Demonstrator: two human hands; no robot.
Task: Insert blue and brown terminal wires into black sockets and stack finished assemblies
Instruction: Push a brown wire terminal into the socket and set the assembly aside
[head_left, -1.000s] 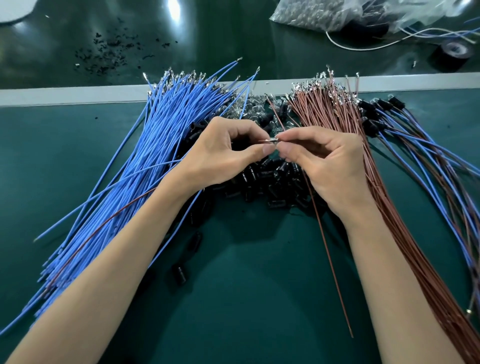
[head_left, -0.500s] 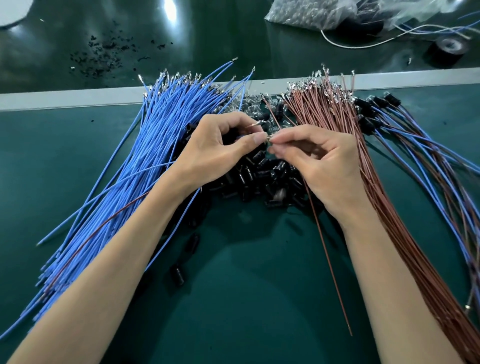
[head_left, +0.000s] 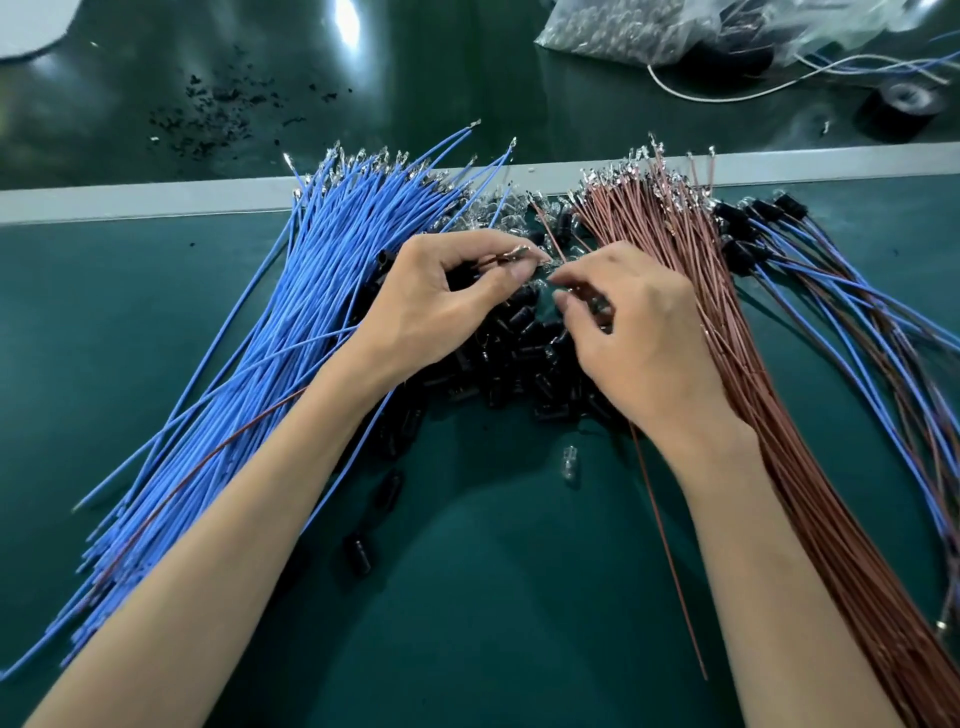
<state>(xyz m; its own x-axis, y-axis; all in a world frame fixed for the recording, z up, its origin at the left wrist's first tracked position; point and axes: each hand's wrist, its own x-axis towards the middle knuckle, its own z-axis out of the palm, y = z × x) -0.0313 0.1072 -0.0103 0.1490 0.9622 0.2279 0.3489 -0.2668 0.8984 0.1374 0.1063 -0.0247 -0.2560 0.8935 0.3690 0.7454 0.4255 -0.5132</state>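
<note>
My left hand (head_left: 441, 306) pinches the metal terminal end of a brown wire (head_left: 506, 258) between thumb and forefinger, above the pile of black sockets (head_left: 519, 358). That wire trails back under my left forearm across the blue wire bundle (head_left: 322, 291). My right hand (head_left: 639, 338) hovers over the pile with its fingers curled down; thumb and forefinger tips sit close together among small clear pieces (head_left: 545, 283). Whether they hold one is hidden. The brown wire bundle (head_left: 737, 364) lies to the right of that hand. Finished assemblies (head_left: 753, 228), black sockets with blue and brown wires, lie at the far right.
A loose brown wire (head_left: 670, 561) runs from under my right wrist toward the table's near edge. One clear piece (head_left: 569, 462) and two stray black sockets (head_left: 358, 556) lie on the green mat. Beyond the grey strip (head_left: 130, 200) are plastic bags (head_left: 649, 31), black tape (head_left: 906, 106) and black crumbs.
My hands have come apart. The right hand let go of the terminal it shared with the left and dropped its fingertips onto the pile. The left hand keeps hold of the brown wire's terminal.
</note>
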